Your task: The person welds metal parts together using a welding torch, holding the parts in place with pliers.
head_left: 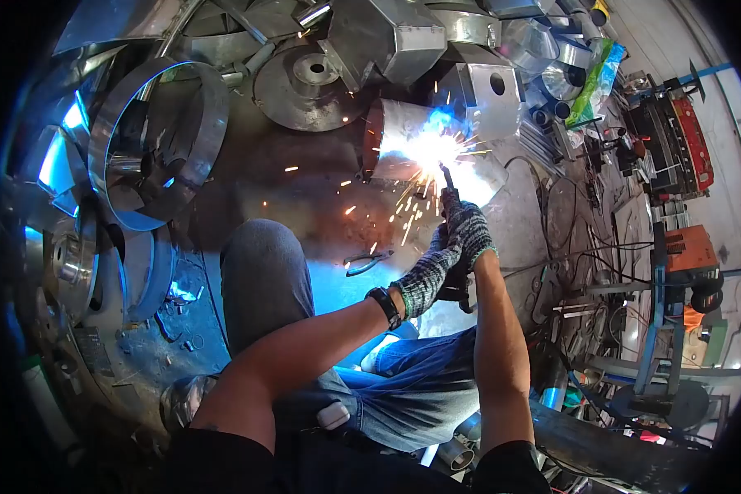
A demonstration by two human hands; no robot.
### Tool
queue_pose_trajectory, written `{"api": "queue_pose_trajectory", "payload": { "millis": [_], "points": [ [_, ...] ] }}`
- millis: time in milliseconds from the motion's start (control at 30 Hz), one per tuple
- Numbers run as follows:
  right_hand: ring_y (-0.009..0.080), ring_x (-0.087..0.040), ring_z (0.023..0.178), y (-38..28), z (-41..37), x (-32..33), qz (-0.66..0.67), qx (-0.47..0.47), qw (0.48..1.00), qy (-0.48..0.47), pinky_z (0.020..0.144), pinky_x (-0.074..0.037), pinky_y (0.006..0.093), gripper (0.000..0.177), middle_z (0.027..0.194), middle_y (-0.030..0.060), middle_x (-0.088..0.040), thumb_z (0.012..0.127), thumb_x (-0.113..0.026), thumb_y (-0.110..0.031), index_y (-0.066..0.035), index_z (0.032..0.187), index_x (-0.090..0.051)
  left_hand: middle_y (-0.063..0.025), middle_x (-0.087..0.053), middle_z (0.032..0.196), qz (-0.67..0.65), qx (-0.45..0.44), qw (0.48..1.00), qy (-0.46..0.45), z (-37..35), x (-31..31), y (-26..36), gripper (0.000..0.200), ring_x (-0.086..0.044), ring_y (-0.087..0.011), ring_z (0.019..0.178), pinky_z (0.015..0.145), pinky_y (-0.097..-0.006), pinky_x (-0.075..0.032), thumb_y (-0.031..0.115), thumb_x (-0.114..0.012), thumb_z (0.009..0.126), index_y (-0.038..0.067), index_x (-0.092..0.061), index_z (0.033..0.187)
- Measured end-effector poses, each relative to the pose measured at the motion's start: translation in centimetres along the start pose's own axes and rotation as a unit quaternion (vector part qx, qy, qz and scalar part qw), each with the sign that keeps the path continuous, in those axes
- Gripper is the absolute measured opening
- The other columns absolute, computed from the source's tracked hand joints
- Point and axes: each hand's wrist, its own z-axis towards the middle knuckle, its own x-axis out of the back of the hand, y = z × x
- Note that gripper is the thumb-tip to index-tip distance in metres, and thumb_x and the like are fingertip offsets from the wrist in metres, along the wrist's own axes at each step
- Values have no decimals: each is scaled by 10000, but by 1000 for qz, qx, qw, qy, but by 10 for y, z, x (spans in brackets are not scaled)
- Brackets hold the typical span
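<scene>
Both my hands wear knitted grey gloves and are closed together around a dark welding torch (446,175). My left hand (426,280), with a black watch at the wrist, lies against my right hand (471,233), which is nearer the torch's tip. A bright arc burns at that tip on a metal cylinder (395,136) lying on its side, and orange sparks fly out from it. Glare hides the spot where tip and metal meet. A pair of pliers (368,263) lies on the floor left of my gloves.
A large metal ring (156,144) stands at the left. Metal discs (305,86) and a box-shaped metal part (391,37) lie beyond the cylinder. Cables (580,249) and scrap spread at the right, near an orange machine (690,249). My bent knee (265,263) is close to my left forearm.
</scene>
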Motion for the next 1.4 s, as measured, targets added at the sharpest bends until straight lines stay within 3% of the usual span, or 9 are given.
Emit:
{"api": "queue_pose_trajectory", "payload": {
  "millis": [100,167,333,400,833,900,933,1033,1400],
  "points": [
    [423,-690,942,6,-1,-1,-117,147,982,1,829,-511,496,770,942,248,-734,1016,-421,-683,21,1013,-734,-73,-659,1211,-4,-8,1000,-5,0,0,0,569,-700,-275,899,764,-504,-625,469,-558,1051,277,-347,1543],
    [405,-704,965,-14,-9,9,0,-27,999,-33,827,-536,492,593,988,244,-734,1063,-440,-536,-7,1189,-678,-84,-660,1203,14,76,996,53,7,3,-2,555,-698,-285,919,789,-515,-621,468,-551,1054,258,-364,1532],
    [410,-708,947,5,-1,-1,-159,143,977,-17,800,-532,507,738,913,248,-733,1041,-370,-655,-2,1109,-706,-64,-637,1255,-5,2,1000,-14,-1,-1,1,575,-690,-255,962,817,-510,-618,466,-533,1062,316,-280,1556],
    [410,-710,942,-17,-9,12,-39,5,998,-40,800,-534,514,692,924,255,-730,1066,-337,-613,-21,1171,-679,-60,-638,1248,1,-2,1000,-11,-2,-1,1,572,-689,-247,969,821,-509,-618,467,-532,1062,315,-284,1555],
    [402,-706,938,5,3,-6,11,-47,999,-23,792,-528,486,756,933,257,-732,1025,-415,-674,15,1076,-724,-63,-658,1217,13,27,999,42,-3,-5,1,536,-696,-253,946,790,-484,-624,480,-536,1058,274,-384,1528],
    [390,-708,914,26,11,-15,-120,81,989,-41,781,-530,465,777,916,250,-734,1001,-457,-691,34,1029,-734,-64,-658,1219,-2,29,1000,6,3,4,-4,524,-699,-260,940,791,-483,-626,479,-535,1058,255,-397,1512],
    [389,-709,906,-7,-3,2,-23,-33,999,-22,772,-531,461,760,900,240,-737,1001,-462,-687,22,1022,-738,-64,-657,1223,5,28,999,18,-6,-6,4,520,-695,-254,964,812,-492,-623,485,-538,1056,242,-409,1497],
    [416,-702,920,-15,-9,6,54,-50,997,-6,787,-525,480,766,904,242,-737,1001,-453,-691,22,1001,-735,-66,-656,1224,-20,-6,1000,-5,-3,-1,-2,532,-688,-239,994,835,-498,-620,496,-541,1052,242,-405,1499],
    [433,-685,995,-24,-12,12,-32,-18,999,-25,864,-520,490,774,982,257,-730,1024,-388,-682,14,1017,-727,-53,-678,1156,-26,32,999,13,-3,1,-4,470,-689,-248,971,845,-517,-608,486,-577,1036,216,-494,1412]
  ]
}}
